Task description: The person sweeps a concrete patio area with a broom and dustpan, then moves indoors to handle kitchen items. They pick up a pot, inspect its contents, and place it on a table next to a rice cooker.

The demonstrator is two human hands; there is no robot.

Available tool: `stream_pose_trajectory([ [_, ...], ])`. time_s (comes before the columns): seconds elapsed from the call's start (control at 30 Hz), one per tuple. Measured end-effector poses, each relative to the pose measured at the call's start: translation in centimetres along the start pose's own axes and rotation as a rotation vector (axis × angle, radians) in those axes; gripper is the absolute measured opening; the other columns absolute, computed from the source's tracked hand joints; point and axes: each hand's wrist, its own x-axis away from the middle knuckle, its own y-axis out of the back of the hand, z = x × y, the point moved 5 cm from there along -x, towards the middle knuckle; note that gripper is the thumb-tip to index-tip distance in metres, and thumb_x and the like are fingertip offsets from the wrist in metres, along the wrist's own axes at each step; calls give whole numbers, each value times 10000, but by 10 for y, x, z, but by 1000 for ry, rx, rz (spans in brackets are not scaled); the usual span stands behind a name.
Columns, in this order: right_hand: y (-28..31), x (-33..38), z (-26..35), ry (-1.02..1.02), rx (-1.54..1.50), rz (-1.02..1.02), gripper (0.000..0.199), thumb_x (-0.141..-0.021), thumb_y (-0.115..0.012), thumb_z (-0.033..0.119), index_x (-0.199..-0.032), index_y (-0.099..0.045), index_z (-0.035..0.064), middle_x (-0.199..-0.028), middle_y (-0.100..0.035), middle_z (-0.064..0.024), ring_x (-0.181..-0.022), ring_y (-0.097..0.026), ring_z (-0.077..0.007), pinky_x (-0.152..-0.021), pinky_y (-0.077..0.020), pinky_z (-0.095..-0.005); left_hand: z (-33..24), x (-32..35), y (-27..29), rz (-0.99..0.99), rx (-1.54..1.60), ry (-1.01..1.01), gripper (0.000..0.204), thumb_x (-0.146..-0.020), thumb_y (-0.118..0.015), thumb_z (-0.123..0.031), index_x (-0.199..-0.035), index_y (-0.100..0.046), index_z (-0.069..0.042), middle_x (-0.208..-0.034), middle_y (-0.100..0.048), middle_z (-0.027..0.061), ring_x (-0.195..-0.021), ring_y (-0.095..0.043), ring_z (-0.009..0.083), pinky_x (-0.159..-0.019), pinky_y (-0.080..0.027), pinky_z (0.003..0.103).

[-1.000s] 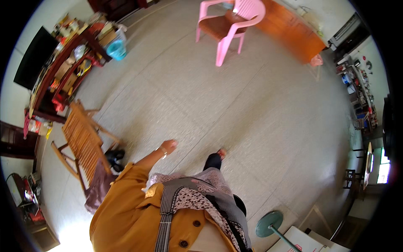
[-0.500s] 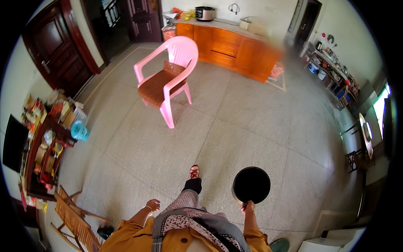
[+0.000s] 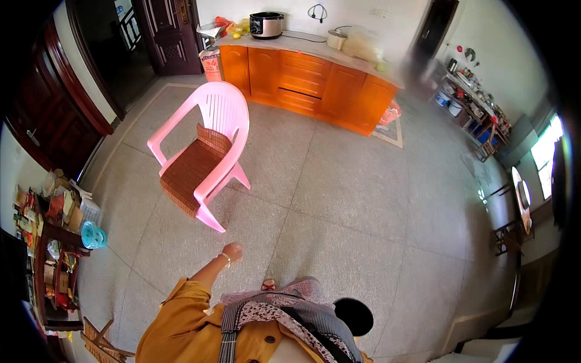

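Observation:
My left hand (image 3: 233, 251) swings out ahead of my body, a pale bracelet at its wrist. Its fingers look loosely curled and slightly blurred, with nothing visible in them. The pink plastic armchair (image 3: 227, 121) stands ahead of that hand, apart from it, with a brown woven cushion (image 3: 192, 169) on its seat and against its back. At my lower right, a round black pan (image 3: 355, 316) shows beside my patterned apron (image 3: 260, 311). My right hand is hidden below the apron and sleeve, so its grip on the pan is out of sight.
An orange cabinet (image 3: 263, 72) lines the far wall, bearing a cooker (image 3: 267, 25) and a pale pot (image 3: 336, 40). A cluttered shelf (image 3: 60, 236) and blue bin (image 3: 94, 236) are at left. A wooden folding chair (image 3: 100, 345) is at lower left; a round table (image 3: 520, 196) is at right.
I have come closer to the pink chair and cabinet. My left hand has swung forward. The pan has dropped lower in view, and my right hand, earlier on its handle, has gone out of sight.

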Motion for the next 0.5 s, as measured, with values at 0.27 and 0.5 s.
stream_pose_trajectory([
  [0.27,-147,-75,149,-26,82,71,218,-771,-449,264,-621,-451,106,-430,-407,-41,-324,-384,-142,-284,-297,-243,-140,-189,12,90,613,85,249,-777,-552,-107,-1016,-530,-38,-764,-602,88,-670,-602,149,-565,-493,292],
  [0.5,-320,-118,355,166,304,341,238,-771,-464,287,-620,-444,105,-421,-402,-38,-305,-368,-138,-275,-294,-249,-182,-293,38,-11,769,224,268,-801,-536,-116,-1048,-505,-15,-768,-596,80,-667,-596,147,-575,-481,266],
])
